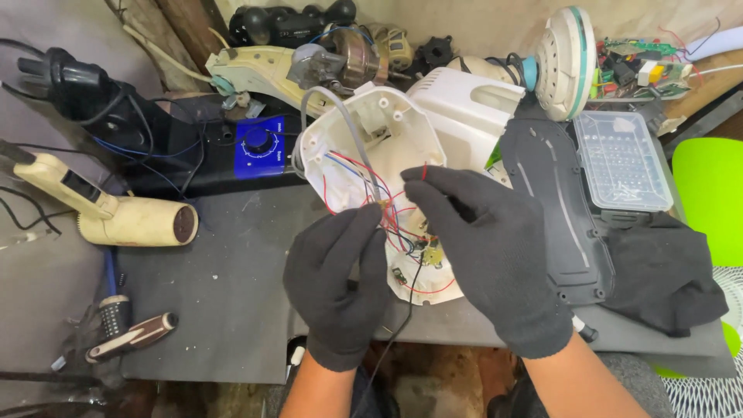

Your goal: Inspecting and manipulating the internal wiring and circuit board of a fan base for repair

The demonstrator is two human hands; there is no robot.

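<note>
A white plastic fan base shell (364, 131) lies open on the dark bench, with red, blue and grey wires (364, 174) and a small circuit board (426, 251) inside it. My left hand (337, 286), in a black glove, rests on the shell's near edge with its fingers pinched on the wires by the centre. My right hand (487, 255), also gloved in black, covers the shell's right side and pinches a red wire end (424, 170) between thumb and forefinger.
A cream hot-air gun (116, 217) lies at the left, a blue-faced control box (259, 147) behind it. A clear screwdriver-bit case (619, 159) and black fan base plate (553, 209) sit at the right, a fan motor (340, 62) at the back. A screwdriver handle (131, 337) lies front left.
</note>
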